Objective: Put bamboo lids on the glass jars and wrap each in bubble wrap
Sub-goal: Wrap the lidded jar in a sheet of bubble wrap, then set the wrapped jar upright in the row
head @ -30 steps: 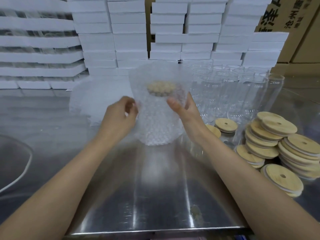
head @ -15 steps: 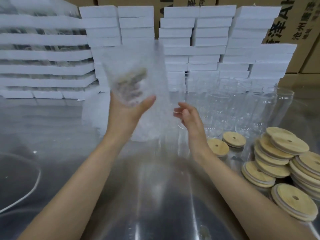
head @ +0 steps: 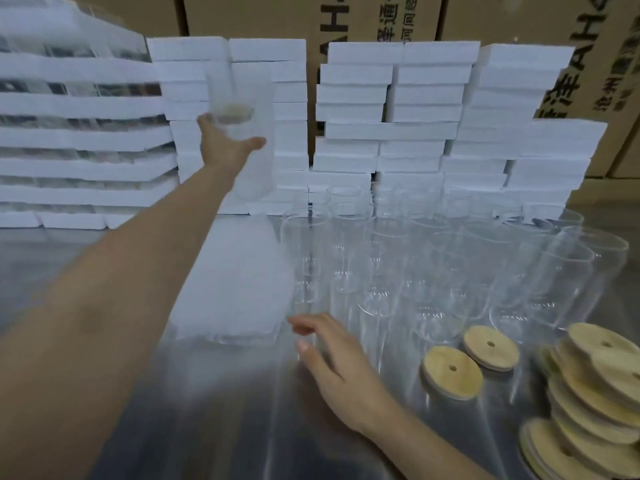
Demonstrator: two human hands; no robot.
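The left hand (head: 228, 147) is stretched far out toward 11 o'clock, thumb and fingers curled round the wrapped jar (head: 242, 95), which it holds upright in the air in front of the white foam boxes (head: 398, 133); blur hides how firm the grip is. A bamboo lid (head: 233, 111) shows faintly through the wrap. The right hand (head: 332, 362) is low and near, hovering over the counter (head: 207, 427) with fingers relaxed and holding nothing. The next move probably turns on this hand: the bare glass jars (head: 433, 271) stand upright, mouths up, just beyond it from 12 to 2 o'clock, and it is much the nearer hand to them. The loose bamboo lids (head: 452, 372) lie flat at its 3 o'clock, with a taller pile further right. The stack of bubble wrap (head: 235, 289) lies at its 11 o'clock, between the two arms. On the cardboard cartons (head: 381, 15) behind, "AH" and Chinese characters, partly "泽" and "沧州", can be read; jars and lids carry no visible label.
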